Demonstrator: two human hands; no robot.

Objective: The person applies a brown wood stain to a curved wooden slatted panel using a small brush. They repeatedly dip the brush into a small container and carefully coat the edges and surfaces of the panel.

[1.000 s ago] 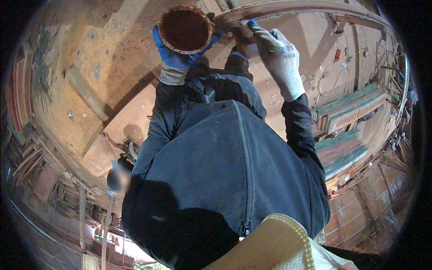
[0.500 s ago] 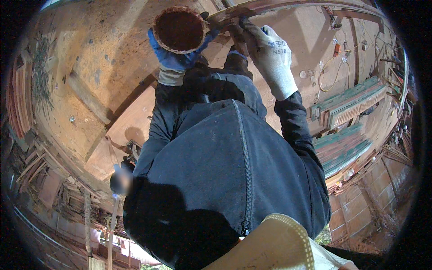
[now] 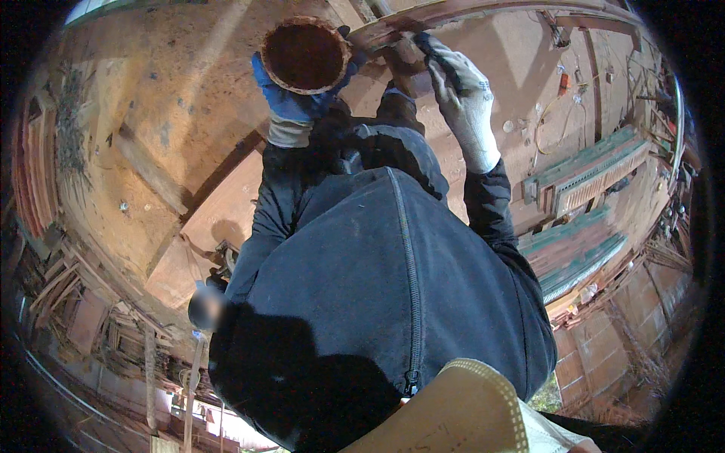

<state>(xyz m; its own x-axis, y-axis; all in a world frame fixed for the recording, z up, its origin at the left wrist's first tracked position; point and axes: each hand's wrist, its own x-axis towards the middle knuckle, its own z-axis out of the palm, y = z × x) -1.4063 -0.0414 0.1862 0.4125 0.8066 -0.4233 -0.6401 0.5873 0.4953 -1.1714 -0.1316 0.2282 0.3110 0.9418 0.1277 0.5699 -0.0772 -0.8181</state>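
The left hand point(image 3: 291, 106), in a blue glove, grips a round rust-brown pot point(image 3: 304, 54) from beneath, opening facing the camera. The right hand point(image 3: 462, 98), in a white glove, rests against a long wooden beam point(image 3: 483, 10). A dark zipped jacket point(image 3: 393, 302) fills the centre.
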